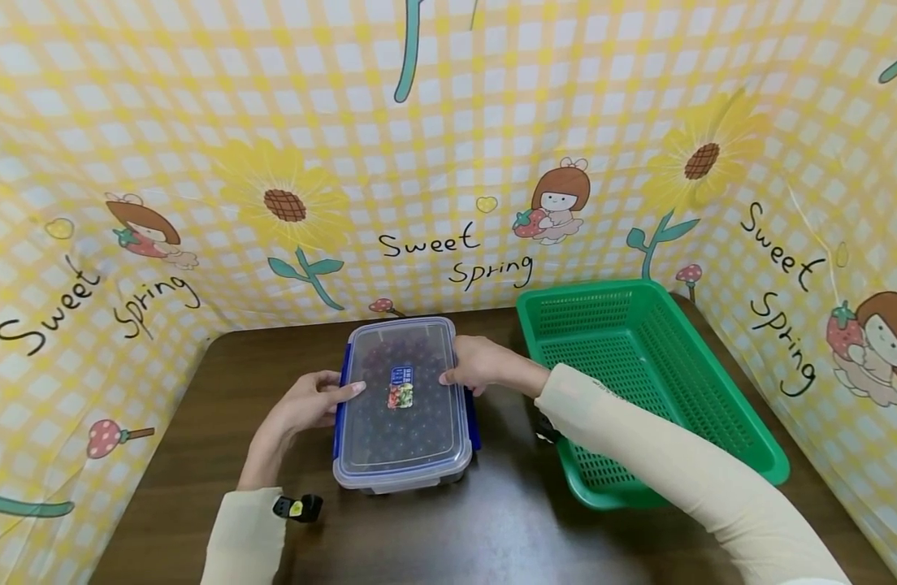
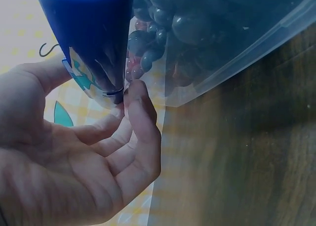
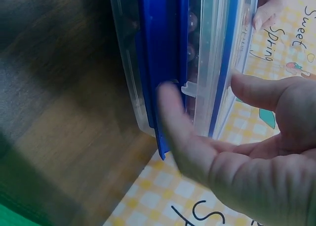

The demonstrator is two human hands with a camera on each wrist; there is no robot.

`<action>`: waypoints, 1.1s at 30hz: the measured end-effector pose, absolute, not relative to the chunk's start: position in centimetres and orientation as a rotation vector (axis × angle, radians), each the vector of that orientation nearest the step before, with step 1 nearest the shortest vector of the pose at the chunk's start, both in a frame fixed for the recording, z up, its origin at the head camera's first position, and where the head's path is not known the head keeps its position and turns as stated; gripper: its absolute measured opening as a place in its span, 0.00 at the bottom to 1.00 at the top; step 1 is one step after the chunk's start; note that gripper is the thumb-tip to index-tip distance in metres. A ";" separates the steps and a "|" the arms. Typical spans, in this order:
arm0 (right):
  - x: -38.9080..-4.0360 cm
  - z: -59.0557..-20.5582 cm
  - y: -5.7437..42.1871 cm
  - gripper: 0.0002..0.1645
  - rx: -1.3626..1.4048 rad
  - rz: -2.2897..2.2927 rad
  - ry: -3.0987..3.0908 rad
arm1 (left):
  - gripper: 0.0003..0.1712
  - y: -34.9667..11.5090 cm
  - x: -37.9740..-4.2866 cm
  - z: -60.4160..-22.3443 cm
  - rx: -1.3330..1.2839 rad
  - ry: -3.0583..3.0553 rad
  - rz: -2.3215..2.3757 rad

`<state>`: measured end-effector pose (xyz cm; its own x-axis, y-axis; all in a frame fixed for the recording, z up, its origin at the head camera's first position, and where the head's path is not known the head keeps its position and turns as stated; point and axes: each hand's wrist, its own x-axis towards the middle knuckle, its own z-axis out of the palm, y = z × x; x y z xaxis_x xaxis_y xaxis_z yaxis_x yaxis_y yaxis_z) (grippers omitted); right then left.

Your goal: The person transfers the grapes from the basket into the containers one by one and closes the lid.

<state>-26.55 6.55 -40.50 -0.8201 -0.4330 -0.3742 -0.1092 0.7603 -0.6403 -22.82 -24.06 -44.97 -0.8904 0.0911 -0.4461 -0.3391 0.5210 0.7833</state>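
Observation:
A clear lidded food container point(image 1: 412, 443) with a blue seal stands on the table, full of dark and reddish round, grape-like pieces point(image 2: 190, 25). My left hand point(image 1: 309, 404) holds its left side, thumb on the lid, curled fingers by a blue side latch point(image 2: 89, 23). On the other side my right hand point(image 1: 481, 361) pinches the container's edge. Its thumb lies at the lid's rim and its index finger touches another blue latch point(image 3: 165, 53), which stands a little away from the wall at its lower end. A label point(image 1: 400, 387) marks the lid's middle.
A green perforated plastic basket point(image 1: 719, 382) stands at the right, with my right forearm crossing over it. The dark wooden table point(image 1: 200, 455) ends against a yellow checked cloth point(image 1: 434, 179) that hangs behind and on both sides.

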 end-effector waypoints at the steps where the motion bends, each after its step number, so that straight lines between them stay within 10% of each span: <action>1: -26.6 -40.5 6.6 0.24 -0.405 -0.855 2.428 | 0.51 -24.1 -22.8 -45.0 -0.204 2.331 1.339; 33: -28.3 -42.3 8.2 0.36 0.038 -1.294 1.829 | 0.56 -23.9 -22.4 -45.4 -0.274 2.327 1.371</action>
